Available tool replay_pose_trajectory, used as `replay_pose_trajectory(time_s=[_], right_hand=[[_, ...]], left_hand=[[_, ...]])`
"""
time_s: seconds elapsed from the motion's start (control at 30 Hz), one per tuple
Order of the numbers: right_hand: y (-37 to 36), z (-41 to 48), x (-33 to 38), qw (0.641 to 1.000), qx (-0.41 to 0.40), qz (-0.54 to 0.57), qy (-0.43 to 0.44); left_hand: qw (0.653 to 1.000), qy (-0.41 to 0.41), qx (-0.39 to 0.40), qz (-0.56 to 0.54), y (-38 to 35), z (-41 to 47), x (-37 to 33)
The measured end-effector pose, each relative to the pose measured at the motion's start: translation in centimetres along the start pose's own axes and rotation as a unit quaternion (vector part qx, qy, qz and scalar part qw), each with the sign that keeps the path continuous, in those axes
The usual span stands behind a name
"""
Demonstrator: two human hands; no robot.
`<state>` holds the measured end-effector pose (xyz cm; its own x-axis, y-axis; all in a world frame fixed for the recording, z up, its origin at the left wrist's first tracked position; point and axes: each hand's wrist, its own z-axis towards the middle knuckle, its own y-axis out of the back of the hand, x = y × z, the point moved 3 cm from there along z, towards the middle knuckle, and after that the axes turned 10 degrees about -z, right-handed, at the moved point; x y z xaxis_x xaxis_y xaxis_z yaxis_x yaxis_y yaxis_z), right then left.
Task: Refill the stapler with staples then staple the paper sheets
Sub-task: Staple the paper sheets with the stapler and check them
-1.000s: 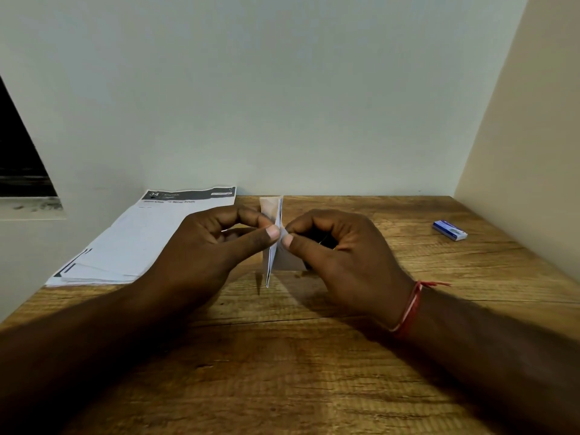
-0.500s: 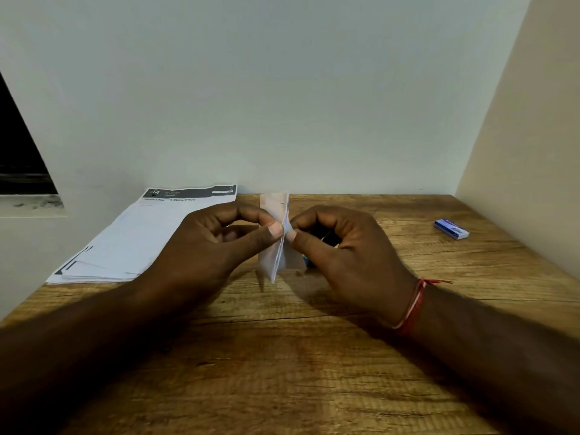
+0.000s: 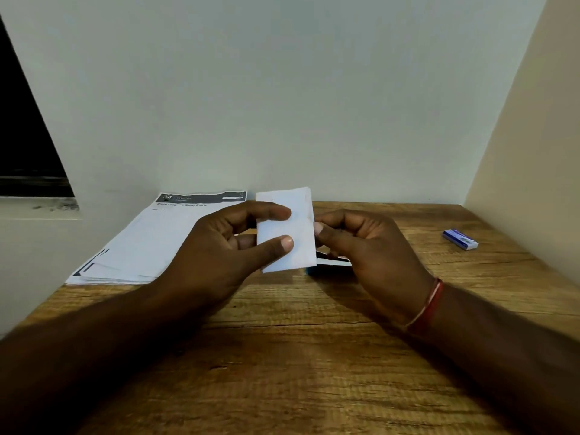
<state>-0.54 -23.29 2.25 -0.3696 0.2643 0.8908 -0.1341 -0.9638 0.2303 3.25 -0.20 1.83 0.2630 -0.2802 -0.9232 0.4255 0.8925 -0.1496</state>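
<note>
Both hands hold a small stack of white paper sheets (image 3: 290, 227) upright above the middle of the wooden table (image 3: 314, 356). My left hand (image 3: 232, 246) pinches the sheets' left side between thumb and fingers. My right hand (image 3: 367, 246) grips their right edge with thumb and forefinger. Two small staple marks show near the sheets' top edge. Just below the right hand a blue stapler (image 3: 329, 265) lies on the table, mostly hidden by the hand and the paper. A small blue staple box (image 3: 460, 239) lies at the right.
A stack of printed paper (image 3: 150, 243) lies flat at the back left of the table, against the white wall. A beige side wall closes the right side. A dark window opening is at the far left.
The small sheets were edge-on to me between both thumbs. They have turned so their flat face points at me, and the left hand has shifted to hold the left side.
</note>
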Motion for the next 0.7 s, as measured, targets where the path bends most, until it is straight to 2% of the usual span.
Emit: replay_pose_trajectory(time_s=[0.1, 0.17, 0.23, 0.3, 0.33, 0.4, 0.47, 0.53, 0.57, 0.63, 0.7], right_hand=[[0.7, 0.4, -0.2, 0.989, -0.006, -0.15, -0.019], [1.3, 0.5, -0.5, 0.968, 0.025, -0.247, -0.047], [1.6, 0.5, -0.9, 0.927, 0.088, -0.359, -0.064], [1.8, 0.8, -1.2, 0.874, 0.119, -0.469, -0.042], [1.7, 0.9, -1.2, 0.864, 0.12, -0.488, -0.033], [1.6, 0.9, -1.1, 0.868, 0.113, -0.483, -0.029], [1.7, 0.7, -1.2, 0.895, 0.095, -0.433, -0.044], [1.4, 0.4, -1.3, 0.964, 0.076, -0.237, -0.096], [1.2, 0.4, -1.2, 0.983, 0.077, -0.119, -0.12], [0.4, 0.1, -0.7, 0.982, 0.101, 0.057, -0.149], [-0.5, -0.3, -0.1, 0.972, 0.138, 0.116, -0.151]], left_hand=[[0.999, -0.013, -0.026, 0.021, 0.9, 0.3, 0.0], [0.998, -0.023, -0.044, 0.038, 1.5, 0.6, -0.2], [0.996, -0.03, -0.064, 0.057, 2.0, 0.8, -0.4], [0.994, -0.031, -0.078, 0.068, 2.4, 1.0, -0.3], [0.994, -0.029, -0.082, 0.069, 2.5, 1.0, -0.3], [0.994, -0.027, -0.084, 0.071, 2.5, 1.1, -0.4], [0.995, -0.021, -0.078, 0.054, 2.4, 1.1, -0.4], [0.997, 0.002, -0.06, -0.045, 2.1, 1.2, -0.3], [0.993, 0.023, -0.048, -0.106, 1.8, 1.2, -0.2], [0.983, 0.053, -0.038, -0.169, 1.4, 1.1, -0.2], [0.984, 0.055, -0.03, -0.165, 1.3, 1.2, -0.2]])
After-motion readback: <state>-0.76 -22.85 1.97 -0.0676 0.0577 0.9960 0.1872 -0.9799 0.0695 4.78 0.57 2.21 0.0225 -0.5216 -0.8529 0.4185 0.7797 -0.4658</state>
